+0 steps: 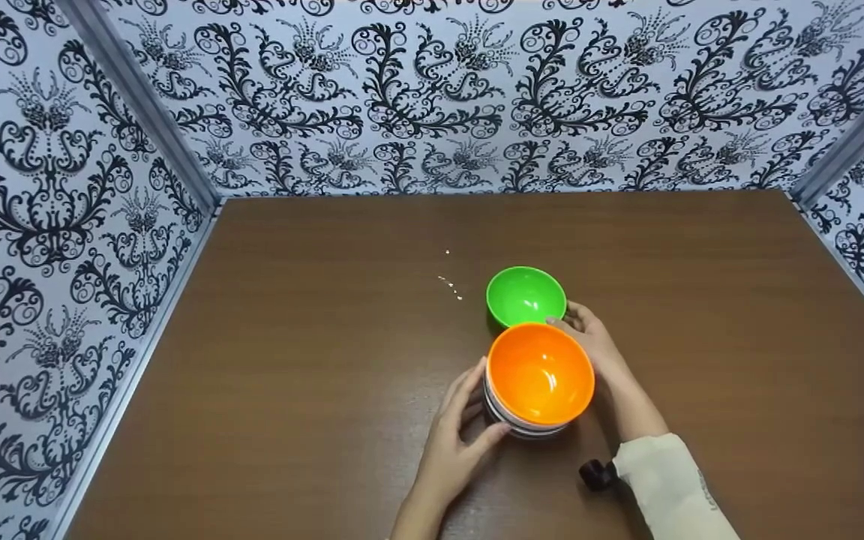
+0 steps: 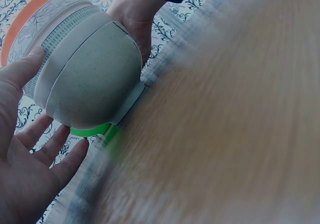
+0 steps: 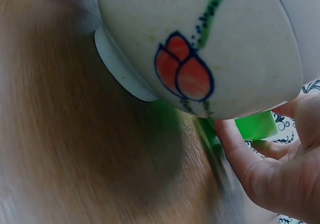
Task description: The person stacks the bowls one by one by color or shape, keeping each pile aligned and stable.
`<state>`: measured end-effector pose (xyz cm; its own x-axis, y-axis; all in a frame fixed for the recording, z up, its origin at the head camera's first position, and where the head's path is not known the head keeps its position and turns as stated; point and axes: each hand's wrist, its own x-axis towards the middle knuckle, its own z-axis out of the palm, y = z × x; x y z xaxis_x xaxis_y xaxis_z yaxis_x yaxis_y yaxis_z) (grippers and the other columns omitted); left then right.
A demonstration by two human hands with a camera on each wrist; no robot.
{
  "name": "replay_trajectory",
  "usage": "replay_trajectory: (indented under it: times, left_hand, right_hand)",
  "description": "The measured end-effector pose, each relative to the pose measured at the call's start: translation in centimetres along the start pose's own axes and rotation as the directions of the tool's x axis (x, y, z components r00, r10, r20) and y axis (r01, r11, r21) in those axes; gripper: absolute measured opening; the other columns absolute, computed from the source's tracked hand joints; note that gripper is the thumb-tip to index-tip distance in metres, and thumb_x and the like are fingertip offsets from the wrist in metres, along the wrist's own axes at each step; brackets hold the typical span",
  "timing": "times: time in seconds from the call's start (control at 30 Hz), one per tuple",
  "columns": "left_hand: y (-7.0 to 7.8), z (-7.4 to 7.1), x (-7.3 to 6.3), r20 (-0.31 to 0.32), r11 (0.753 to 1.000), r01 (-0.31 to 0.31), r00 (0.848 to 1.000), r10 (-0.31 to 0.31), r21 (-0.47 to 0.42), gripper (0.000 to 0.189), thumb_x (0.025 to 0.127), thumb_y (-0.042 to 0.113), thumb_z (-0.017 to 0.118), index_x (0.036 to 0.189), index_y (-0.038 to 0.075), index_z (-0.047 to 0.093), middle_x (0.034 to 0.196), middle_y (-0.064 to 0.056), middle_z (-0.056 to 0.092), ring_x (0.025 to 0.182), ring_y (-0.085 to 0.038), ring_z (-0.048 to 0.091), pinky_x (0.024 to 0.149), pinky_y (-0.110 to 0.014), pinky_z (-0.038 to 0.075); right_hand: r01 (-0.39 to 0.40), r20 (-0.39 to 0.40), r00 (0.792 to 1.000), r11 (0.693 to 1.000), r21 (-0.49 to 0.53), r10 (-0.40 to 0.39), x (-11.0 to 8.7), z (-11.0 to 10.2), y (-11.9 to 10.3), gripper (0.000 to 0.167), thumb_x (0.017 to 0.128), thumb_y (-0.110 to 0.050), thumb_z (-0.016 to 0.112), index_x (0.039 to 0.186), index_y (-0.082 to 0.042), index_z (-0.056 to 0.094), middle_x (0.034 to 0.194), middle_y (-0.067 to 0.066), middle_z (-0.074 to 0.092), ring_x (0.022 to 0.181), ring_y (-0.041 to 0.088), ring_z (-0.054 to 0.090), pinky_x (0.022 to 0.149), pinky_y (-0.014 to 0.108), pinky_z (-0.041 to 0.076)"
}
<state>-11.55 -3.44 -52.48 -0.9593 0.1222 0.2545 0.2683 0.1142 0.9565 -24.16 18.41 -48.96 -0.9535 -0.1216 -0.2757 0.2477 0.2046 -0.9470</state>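
An orange bowl (image 1: 541, 375) tops a stack of nested bowls. Below it, the left wrist view shows a patterned pale bowl (image 2: 42, 23) and a plain-looking greyish bowl (image 2: 97, 76) at the bottom. A red flower bud is painted on the lowest ceramic bowl (image 3: 240, 53). My left hand (image 1: 454, 431) holds the stack's left side, thumb in front and fingers spread around it. Just behind the stack sits a green bowl (image 1: 526, 296). My right hand (image 1: 589, 341) grips its right side, thumb by the near rim; the fingertips are partly hidden.
Small white bits (image 1: 451, 285) lie on the brown wooden table (image 1: 312, 337), left of the green bowl. A black device (image 1: 597, 475) sits at my right wrist, beside the pale sleeve (image 1: 664, 480). Patterned wall panels (image 1: 432, 97) border the table at the back and sides.
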Motion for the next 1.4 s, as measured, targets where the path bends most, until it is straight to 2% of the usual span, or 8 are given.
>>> replay_trajectory:
  times: [0.17,0.3,0.4,0.63,0.73,0.9,1.03,1.4]
  left_hand:
    - [-0.01,-0.05,0.01,0.004,1.000,-0.001,1.000,0.001,0.002,0.075,0.090,0.032,0.073,0.155,0.022,0.037,0.153,-0.006,0.043,0.130,-0.022,0.055,0.106,-0.037,0.052]
    - [-0.06,-0.08,0.00,0.008,1.000,0.010,1.000,-0.010,0.005,0.075,0.090,0.033,0.073,0.154,0.027,0.036,0.153,-0.002,0.043,0.130,-0.020,0.055,0.106,-0.036,0.051]
    - [-0.05,-0.07,-0.01,0.009,1.000,0.021,1.000,-0.021,-0.002,0.075,0.089,0.033,0.074,0.154,0.029,0.037,0.153,-0.001,0.043,0.131,-0.020,0.054,0.107,-0.035,0.051]
    - [-0.02,-0.12,-0.04,0.005,1.000,0.015,1.000,-0.015,-0.001,0.076,0.089,0.033,0.074,0.155,0.020,0.037,0.153,-0.002,0.043,0.130,-0.020,0.055,0.107,-0.035,0.051]
    - [-0.06,-0.11,-0.02,0.006,1.000,0.005,1.000,-0.005,0.002,0.076,0.089,0.034,0.073,0.155,0.020,0.037,0.152,-0.003,0.044,0.129,-0.020,0.055,0.107,-0.035,0.051]
    - [-0.08,-0.11,-0.01,0.005,1.000,0.001,1.000,-0.001,0.002,0.075,0.090,0.034,0.073,0.154,0.023,0.037,0.152,-0.004,0.044,0.129,-0.020,0.056,0.106,-0.035,0.052]
    - [-0.07,-0.11,0.00,0.004,1.000,-0.003,1.000,0.003,0.007,0.075,0.090,0.033,0.073,0.154,0.019,0.037,0.152,-0.005,0.044,0.128,-0.020,0.056,0.106,-0.035,0.052]
    - [0.04,-0.06,0.00,0.010,1.000,0.022,1.000,-0.022,0.000,0.075,0.091,0.029,0.073,0.155,0.019,0.036,0.153,-0.004,0.042,0.129,-0.020,0.055,0.106,-0.037,0.052]
  right_hand:
    - [0.031,0.003,1.000,0.998,-0.049,-0.030,0.15,-0.10,0.11,0.065,0.104,-0.019,0.050,0.154,0.008,0.018,0.154,0.031,0.034,0.142,0.040,0.038,0.118,0.049,0.037]
    - [0.054,-0.001,0.999,0.994,-0.090,-0.054,0.20,-0.18,0.19,0.064,0.104,-0.017,0.050,0.153,0.011,0.020,0.153,0.033,0.034,0.143,0.042,0.036,0.119,0.052,0.036]
    - [0.045,-0.003,0.999,0.996,-0.078,-0.045,0.13,-0.18,0.20,0.064,0.103,-0.017,0.050,0.153,0.009,0.020,0.154,0.032,0.034,0.143,0.042,0.037,0.119,0.051,0.036]
    - [0.029,-0.005,1.000,0.997,-0.065,-0.030,0.04,-0.16,0.25,0.064,0.104,-0.019,0.050,0.154,0.008,0.020,0.155,0.031,0.033,0.144,0.041,0.036,0.119,0.051,0.035]
    - [0.027,-0.009,1.000,0.998,-0.049,-0.027,0.03,-0.13,0.28,0.063,0.103,-0.017,0.050,0.154,0.007,0.020,0.155,0.031,0.034,0.144,0.041,0.036,0.119,0.049,0.036]
    - [0.029,-0.011,1.000,0.999,-0.019,-0.029,-0.09,-0.08,0.30,0.062,0.103,-0.016,0.050,0.154,0.007,0.021,0.154,0.030,0.035,0.143,0.039,0.038,0.113,0.036,0.042]
    - [0.034,-0.015,0.999,0.999,-0.005,-0.034,-0.20,-0.14,0.28,0.061,0.103,-0.015,0.050,0.153,0.007,0.022,0.153,0.029,0.037,0.142,0.037,0.039,0.105,0.025,0.044]
    - [0.027,-0.033,0.999,1.000,0.014,-0.026,-0.41,-0.11,0.33,0.062,0.102,-0.015,0.051,0.153,0.005,0.024,0.151,0.028,0.039,0.139,0.035,0.041,0.116,0.041,0.037]
